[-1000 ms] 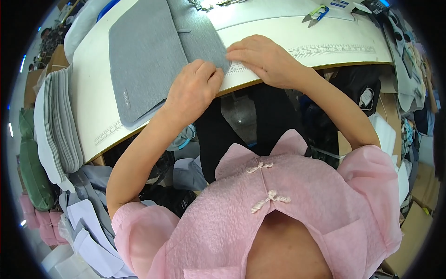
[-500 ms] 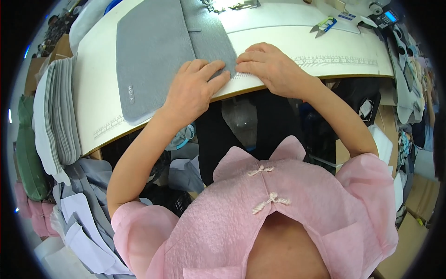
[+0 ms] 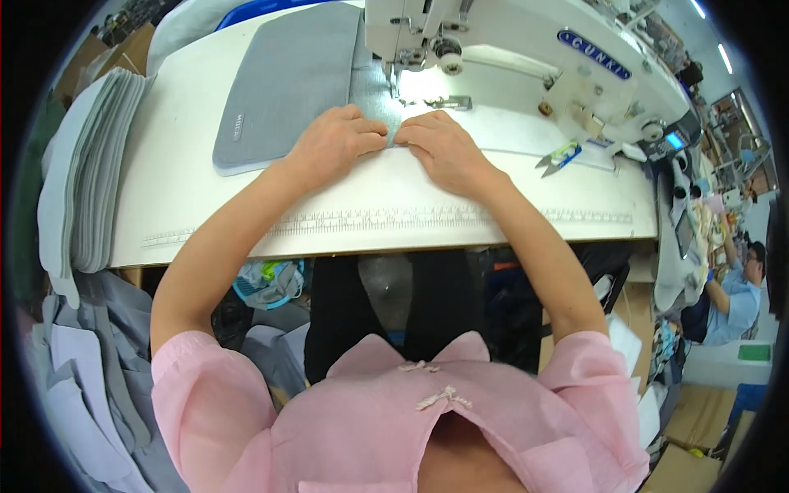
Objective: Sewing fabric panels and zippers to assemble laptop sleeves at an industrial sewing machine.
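A grey fabric piece (image 3: 288, 82) with rounded corners and a small label lies on the white table, folded or layered along its right side. That narrower right part reaches toward the sewing machine's needle and presser foot (image 3: 398, 92). At its near edge, my left hand (image 3: 335, 146) is closed, thumb and fingers pinching the cloth. Close beside it, my right hand (image 3: 448, 154) has its fingertips pressed together on the same edge, by the right corner. Both hands partly hide that edge.
A stack of grey cut pieces (image 3: 90, 172) hangs over the table's left end. Thread snips (image 3: 559, 158) lie to the right under the machine arm (image 3: 526, 41). A printed ruler strip (image 3: 386, 220) runs along the front. A co-worker (image 3: 731, 296) sits far right.
Both hands and the grey fabric have moved away from the table's front edge, up to the machine. The view has tilted up, bringing the machine head and a co-worker into sight.
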Motion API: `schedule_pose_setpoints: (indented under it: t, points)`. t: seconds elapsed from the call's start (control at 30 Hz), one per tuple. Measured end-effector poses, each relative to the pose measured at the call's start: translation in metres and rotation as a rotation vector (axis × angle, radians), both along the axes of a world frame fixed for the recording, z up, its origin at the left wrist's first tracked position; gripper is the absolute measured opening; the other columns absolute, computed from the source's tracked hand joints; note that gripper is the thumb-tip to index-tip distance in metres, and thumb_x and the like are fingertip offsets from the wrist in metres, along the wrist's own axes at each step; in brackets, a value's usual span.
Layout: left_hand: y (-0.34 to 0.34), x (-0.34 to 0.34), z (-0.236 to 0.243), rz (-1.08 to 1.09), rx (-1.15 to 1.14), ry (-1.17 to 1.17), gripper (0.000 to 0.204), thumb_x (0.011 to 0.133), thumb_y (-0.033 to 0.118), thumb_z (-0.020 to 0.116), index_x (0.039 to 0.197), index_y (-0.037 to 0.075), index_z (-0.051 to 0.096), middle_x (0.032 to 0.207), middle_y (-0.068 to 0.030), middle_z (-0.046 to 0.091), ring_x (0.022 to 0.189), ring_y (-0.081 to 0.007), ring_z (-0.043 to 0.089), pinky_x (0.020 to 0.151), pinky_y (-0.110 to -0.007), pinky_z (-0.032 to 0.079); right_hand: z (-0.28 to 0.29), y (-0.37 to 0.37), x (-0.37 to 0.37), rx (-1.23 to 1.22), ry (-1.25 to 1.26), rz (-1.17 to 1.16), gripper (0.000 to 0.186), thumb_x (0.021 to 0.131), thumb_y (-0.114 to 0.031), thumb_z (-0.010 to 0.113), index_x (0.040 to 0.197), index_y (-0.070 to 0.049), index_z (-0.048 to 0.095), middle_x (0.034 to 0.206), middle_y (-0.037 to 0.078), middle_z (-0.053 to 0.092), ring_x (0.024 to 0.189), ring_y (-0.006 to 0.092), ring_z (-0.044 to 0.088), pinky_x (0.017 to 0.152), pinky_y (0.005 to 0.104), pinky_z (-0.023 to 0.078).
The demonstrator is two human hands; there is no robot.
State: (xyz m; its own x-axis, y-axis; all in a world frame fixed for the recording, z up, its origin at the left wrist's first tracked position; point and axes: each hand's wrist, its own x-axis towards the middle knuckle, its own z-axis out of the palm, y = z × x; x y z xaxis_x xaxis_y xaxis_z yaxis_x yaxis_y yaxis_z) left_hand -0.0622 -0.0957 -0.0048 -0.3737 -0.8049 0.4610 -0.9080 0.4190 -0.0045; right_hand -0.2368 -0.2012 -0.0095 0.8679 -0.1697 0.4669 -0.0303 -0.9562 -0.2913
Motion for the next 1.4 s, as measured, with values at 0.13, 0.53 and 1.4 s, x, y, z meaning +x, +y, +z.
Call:
schedule_pose_setpoints:
  t: [0.13,0.53,1.4]
  points:
    - [-0.026,0.009,-0.004,0.006,-0.061,-0.005,0.010,0.069,0.009,0.053,0.077,0.009,0.059,0.093,0.0020,0.059,0.076,-0.0190,0.050,0.070,-0.029,0.043,-0.004,-0.017,0.018,-0.022,-0.009,-0.089,0.015,0.075,-0.003,0.049,0.085,-0.007,0.059,0.090,0.006,0.058,0.082,0.0254,0.049,0.076,0.0326,0.040]
    - [-0.044,-0.014,-0.004,0.324,0.025,-0.026,0.012,0.072,0.008,0.052,0.082,0.006,0.056,0.097,-0.0014,0.058,0.073,-0.0231,0.051,0.071,-0.030,0.043,-0.013,-0.026,0.018,0.045,-0.198,-0.194,0.013,0.073,-0.004,0.049,0.079,-0.006,0.061,0.085,0.007,0.061,0.080,0.0253,0.051,0.074,0.0323,0.041]
    - [-0.036,-0.047,0.019,0.598,0.461,0.082,0.035,0.082,0.028,0.042,0.111,0.008,0.047,0.110,-0.0115,0.053,0.106,-0.0344,0.045,0.083,-0.057,0.033,-0.023,-0.025,0.017,0.159,-0.169,-0.303,0.013,0.080,-0.012,0.050,0.085,-0.006,0.060,0.086,0.005,0.059,0.088,0.0230,0.050,0.078,0.0331,0.042]
